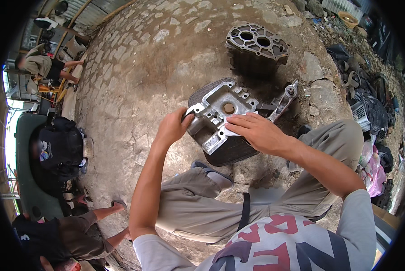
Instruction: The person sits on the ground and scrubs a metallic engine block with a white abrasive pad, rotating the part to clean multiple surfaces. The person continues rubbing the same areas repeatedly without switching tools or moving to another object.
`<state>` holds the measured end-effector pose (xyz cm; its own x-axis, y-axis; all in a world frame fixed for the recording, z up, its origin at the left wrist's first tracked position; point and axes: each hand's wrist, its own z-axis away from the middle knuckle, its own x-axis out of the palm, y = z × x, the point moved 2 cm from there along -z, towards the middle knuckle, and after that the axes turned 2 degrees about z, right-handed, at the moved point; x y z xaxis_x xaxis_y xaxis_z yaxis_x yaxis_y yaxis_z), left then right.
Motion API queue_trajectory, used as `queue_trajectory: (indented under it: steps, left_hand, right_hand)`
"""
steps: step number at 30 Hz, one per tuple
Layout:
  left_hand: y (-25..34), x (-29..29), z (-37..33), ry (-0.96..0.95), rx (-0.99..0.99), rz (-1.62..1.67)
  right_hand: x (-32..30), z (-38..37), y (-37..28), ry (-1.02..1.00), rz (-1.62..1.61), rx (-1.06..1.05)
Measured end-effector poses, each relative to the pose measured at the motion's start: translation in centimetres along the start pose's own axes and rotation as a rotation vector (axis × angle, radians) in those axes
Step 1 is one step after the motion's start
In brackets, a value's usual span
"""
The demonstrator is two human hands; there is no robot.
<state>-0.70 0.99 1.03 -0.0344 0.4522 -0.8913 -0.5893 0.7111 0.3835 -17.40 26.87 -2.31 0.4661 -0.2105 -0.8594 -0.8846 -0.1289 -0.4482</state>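
Observation:
A silvery cast-metal engine cover (210, 110), with a round hole in its recess and several bolt bosses, lies on a dark oval mat (232, 156) on the ground in front of me. My left hand (173, 126) is closed around the cover's left edge, thumb and fingers gripping the rim. On its near right side, my right hand (259, 133) presses a small white piece of sheet (229, 128) against the metal. Whether that piece is paper, cloth or sandpaper I cannot tell. The palm side of the right fingers is hidden.
An engine block (256, 52) with two large bores stands beyond the cover. Beside the cover lies a metal arm-shaped part (286, 97). Scrap and black bags (369, 106) line the right. At left are other people (60, 144) and a dark green vehicle panel (28, 167).

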Motion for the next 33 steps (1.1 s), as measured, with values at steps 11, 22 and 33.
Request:
queue_trajectory:
  steps: [11,22,33]
  left_hand:
    - [-3.4,-0.7,0.4,-0.087,-0.003,0.447]
    - [-0.5,-1.3,0.9,-0.118,0.031,0.228]
    - [-0.7,-1.0,0.6,-0.107,0.069,0.199]
  right_hand:
    - [-1.2,0.3,1.4,-0.059,0.097,0.057]
    - [-1.3,0.1,0.7,0.047,-0.148,0.094]
    - [0.7,-0.2,-3.5,-0.005,0.017,-0.04]
